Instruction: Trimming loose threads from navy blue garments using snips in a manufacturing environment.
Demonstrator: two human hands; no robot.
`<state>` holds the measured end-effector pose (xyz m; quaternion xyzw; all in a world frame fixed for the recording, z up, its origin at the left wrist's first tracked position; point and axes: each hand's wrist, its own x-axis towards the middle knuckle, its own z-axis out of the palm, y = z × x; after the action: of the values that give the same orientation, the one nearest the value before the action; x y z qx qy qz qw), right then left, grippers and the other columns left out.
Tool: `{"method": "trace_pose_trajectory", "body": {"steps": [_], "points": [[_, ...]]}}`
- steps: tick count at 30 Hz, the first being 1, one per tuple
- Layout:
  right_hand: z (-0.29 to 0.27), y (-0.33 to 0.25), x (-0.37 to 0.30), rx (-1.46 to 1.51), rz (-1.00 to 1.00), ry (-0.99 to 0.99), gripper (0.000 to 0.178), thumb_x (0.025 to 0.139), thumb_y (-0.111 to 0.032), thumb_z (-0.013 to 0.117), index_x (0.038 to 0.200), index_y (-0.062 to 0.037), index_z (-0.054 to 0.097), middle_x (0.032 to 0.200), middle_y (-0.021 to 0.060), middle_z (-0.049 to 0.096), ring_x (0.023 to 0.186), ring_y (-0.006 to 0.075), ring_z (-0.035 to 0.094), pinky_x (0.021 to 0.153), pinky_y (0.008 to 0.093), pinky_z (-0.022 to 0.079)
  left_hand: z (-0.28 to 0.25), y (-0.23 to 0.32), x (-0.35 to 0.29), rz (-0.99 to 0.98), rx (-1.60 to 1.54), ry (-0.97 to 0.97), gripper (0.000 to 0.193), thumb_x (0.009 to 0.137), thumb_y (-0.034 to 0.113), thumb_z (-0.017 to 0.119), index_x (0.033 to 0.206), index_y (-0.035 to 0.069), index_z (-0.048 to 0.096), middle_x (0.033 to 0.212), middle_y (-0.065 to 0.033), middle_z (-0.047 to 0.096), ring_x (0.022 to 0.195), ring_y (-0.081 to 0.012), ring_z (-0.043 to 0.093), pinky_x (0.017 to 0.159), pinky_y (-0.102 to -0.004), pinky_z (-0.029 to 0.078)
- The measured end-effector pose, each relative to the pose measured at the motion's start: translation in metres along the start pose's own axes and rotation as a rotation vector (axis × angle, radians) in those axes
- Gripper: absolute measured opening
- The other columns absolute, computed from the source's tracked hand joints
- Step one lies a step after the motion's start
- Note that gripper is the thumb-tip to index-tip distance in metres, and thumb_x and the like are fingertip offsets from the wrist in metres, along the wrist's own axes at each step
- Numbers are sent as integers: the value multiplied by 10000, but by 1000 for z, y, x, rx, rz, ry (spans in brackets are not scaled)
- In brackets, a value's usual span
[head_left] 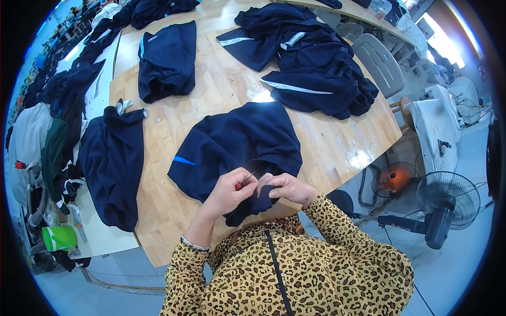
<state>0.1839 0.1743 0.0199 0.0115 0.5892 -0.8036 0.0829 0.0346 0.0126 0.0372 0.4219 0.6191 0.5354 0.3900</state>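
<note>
A dark navy garment (237, 142) with a small blue stripe lies on the wooden table (221, 84) right in front of me. My left hand (229, 190) pinches a small red-handled tool with a thin metal tip against the garment's near edge. My right hand (287, 188) grips a fold of the same navy cloth beside it. Both hands meet over the table's front edge, and the cloth's bottom hem hangs down between them. Leopard-print sleeves cover my forearms.
More navy garments lie around: a pile (311, 63) at the back right, one (167, 60) at the back left, one (113, 168) draped over the left edge. A green cup (59, 238), a grey chair (379, 63), a floor fan (445, 205) and a heater (392, 179) stand nearby.
</note>
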Motion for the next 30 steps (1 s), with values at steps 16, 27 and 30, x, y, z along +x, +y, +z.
{"method": "trace_pose_trajectory", "body": {"steps": [16, 27, 30], "points": [[-3, 10, -3, 88, 62, 10, 185, 857, -19, 576, 1024, 24, 642, 943, 16, 539, 907, 106, 486, 824, 242, 395, 8, 13, 0, 405, 570, 5, 112, 705, 17, 665, 779, 21, 581, 780, -60, 571, 596, -175, 568, 523, -268, 454], [-10, 9, -1, 50, 29, -59, 187, 844, 1, 571, 1018, 17, 639, 996, 30, 549, 935, 128, 490, 845, 253, 397, 6, 11, -3, 392, 340, 15, 97, 773, 7, 660, 869, 9, 650, 833, -63, 606, 615, -159, 590, 537, -261, 469], [-11, 7, -4, 63, 66, -60, 193, 840, 13, 571, 1023, 21, 636, 1036, 32, 541, 945, 129, 489, 850, 253, 397, 9, 23, -7, 412, 545, 7, 124, 722, 56, 681, 821, 30, 610, 824, -77, 587, 661, -246, 616, 563, -314, 499]]}}
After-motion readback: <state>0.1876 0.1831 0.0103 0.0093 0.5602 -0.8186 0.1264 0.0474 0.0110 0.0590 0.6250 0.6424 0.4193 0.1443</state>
